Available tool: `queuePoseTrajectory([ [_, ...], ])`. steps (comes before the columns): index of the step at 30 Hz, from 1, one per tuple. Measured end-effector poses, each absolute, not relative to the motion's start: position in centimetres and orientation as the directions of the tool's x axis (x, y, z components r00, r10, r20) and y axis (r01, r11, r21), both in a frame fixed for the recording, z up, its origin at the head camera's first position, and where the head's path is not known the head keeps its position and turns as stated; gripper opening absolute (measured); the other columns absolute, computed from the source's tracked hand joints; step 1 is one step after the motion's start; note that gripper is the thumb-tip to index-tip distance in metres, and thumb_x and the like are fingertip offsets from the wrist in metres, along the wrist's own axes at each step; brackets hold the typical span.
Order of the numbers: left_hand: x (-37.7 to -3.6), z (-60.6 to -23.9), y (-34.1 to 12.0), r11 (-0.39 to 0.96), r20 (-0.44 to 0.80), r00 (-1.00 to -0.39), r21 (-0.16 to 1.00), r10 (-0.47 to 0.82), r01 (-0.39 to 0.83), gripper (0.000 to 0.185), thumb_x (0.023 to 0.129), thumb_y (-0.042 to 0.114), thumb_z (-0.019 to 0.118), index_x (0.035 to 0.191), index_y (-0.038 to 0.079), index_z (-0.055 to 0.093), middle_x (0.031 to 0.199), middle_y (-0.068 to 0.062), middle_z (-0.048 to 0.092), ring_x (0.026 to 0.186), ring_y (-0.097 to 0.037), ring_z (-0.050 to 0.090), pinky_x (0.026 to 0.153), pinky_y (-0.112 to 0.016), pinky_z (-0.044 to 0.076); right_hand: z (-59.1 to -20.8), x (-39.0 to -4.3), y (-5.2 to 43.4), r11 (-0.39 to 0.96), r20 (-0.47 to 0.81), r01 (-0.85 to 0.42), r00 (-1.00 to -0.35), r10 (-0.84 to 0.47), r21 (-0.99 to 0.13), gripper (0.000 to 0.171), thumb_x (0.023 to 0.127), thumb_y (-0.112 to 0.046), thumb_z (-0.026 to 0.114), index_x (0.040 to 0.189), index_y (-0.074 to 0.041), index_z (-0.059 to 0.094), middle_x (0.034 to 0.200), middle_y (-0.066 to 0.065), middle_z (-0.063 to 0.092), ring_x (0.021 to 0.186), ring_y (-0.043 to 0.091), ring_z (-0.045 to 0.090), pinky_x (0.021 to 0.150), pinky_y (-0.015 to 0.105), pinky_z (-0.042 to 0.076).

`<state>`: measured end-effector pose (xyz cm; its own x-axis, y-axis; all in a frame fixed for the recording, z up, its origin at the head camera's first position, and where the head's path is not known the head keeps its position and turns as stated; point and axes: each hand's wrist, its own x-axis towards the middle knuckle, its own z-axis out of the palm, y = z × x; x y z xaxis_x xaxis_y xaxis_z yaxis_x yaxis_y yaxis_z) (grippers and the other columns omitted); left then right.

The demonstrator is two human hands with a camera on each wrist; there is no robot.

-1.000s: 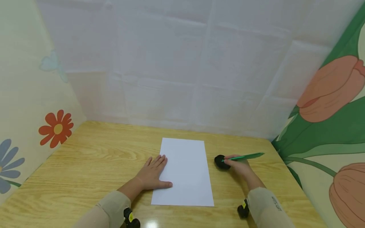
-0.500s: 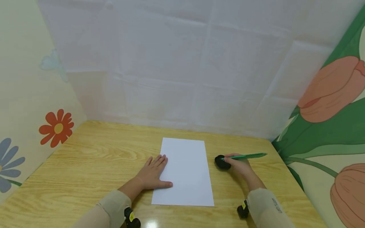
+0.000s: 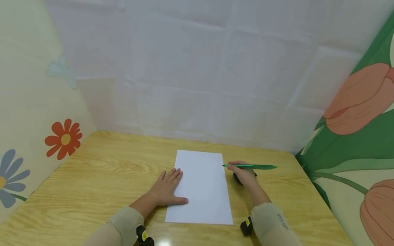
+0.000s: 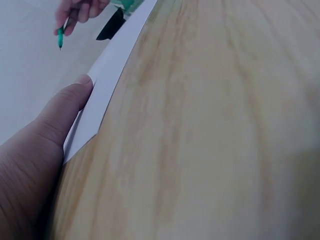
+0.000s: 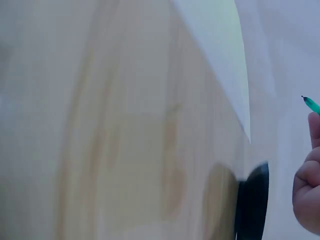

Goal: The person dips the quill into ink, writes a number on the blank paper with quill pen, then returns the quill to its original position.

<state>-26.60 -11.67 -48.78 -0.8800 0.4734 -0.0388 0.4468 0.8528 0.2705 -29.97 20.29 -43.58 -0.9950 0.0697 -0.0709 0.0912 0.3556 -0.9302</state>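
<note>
A green pen (image 3: 250,166) lies nearly level in the air above the right edge of a white sheet of paper (image 3: 201,188), its tip pointing left and reaching just over that edge near the sheet's far right corner. The right hand (image 3: 244,174) grasps the pen, the fingers (image 3: 235,164) curled round the barrel close to the tip while the long rear end sticks out to the right. In the right wrist view only the pen's tip (image 5: 311,104) and part of the curled fingers (image 5: 307,185) show at the frame's edge.

Just under and behind the right hand sits a small black object (image 3: 237,178) on the surface (image 3: 107,171), beside the paper's right edge but apart from it; what it is cannot be told. It also shows as a dark shape in the right wrist view (image 5: 252,202).

The paper lies flat, long side running away from the person. The left hand (image 3: 167,189) rests on its left edge with fingers straight and spread, released, the thumb (image 4: 67,107) pressing on the sheet near its near left corner.

The surface is light wood grain. Pale sleeves cover both forearms. A white creased cloth hangs behind, and flowered panels stand to either side.
</note>
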Motion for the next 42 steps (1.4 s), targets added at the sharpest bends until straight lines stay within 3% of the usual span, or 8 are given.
queuePoseTrajectory([
  [10,-26.6,-49.1,-11.6,0.853,-0.021,-0.883,0.269,0.469,0.447,0.115,0.076,0.082,0.054,0.156,0.006,0.023,0.165,-0.01,0.017,0.154,-0.027,0.012,0.122,-0.056,0.005,-44.0,-30.5,17.2,0.25,-0.105,0.12,-0.992,0.071,-0.961,0.035,0.087,-0.024,0.073,0.117,-0.006,0.07,0.127,0.01,0.065,0.126,0.031,0.052,0.104,0.048,0.04],
  [18,-26.2,-48.0,-11.4,0.849,-0.041,-0.882,0.296,0.469,0.437,0.113,0.078,0.08,0.055,0.155,0.004,0.023,0.164,-0.012,0.018,0.154,-0.03,0.012,0.122,-0.057,0.006,-43.7,-31.7,15.6,0.159,-0.113,0.126,-0.99,0.087,-0.979,0.03,0.085,-0.013,0.073,0.112,0.001,0.07,0.109,0.005,0.072,0.118,0.029,0.055,0.106,0.043,0.039],
  [26,-26.1,-47.3,-11.4,0.857,-0.035,-0.89,0.29,0.455,0.426,0.113,0.077,0.081,0.054,0.156,0.005,0.023,0.165,-0.01,0.017,0.154,-0.028,0.012,0.122,-0.056,0.006,-42.6,-32.5,14.2,0.203,-0.146,0.168,-0.982,0.122,-0.965,0.029,0.083,-0.014,0.074,0.109,-0.001,0.072,0.118,0.013,0.069,0.123,0.034,0.054,0.111,0.052,0.035],
  [36,-26.1,-46.6,-11.3,0.858,-0.043,-0.89,0.29,0.455,0.424,0.113,0.078,0.08,0.053,0.155,0.004,0.024,0.164,-0.011,0.019,0.153,-0.029,0.014,0.122,-0.056,0.008,-43.0,-33.3,13.7,0.271,-0.17,0.211,-0.971,0.168,-0.939,0.031,0.082,-0.017,0.073,0.111,-0.005,0.072,0.119,0.013,0.07,0.122,0.034,0.055,0.11,0.049,0.037],
  [42,-26.0,-46.8,-11.3,0.857,-0.046,-0.889,0.292,0.456,0.425,0.113,0.077,0.08,0.054,0.155,0.005,0.023,0.164,-0.011,0.019,0.153,-0.029,0.014,0.122,-0.056,0.008,-43.5,-33.5,13.4,0.292,-0.14,0.189,-0.973,0.181,-0.938,0.03,0.081,-0.016,0.073,0.108,-0.003,0.073,0.112,0.012,0.072,0.111,0.03,0.06,0.1,0.042,0.043],
])
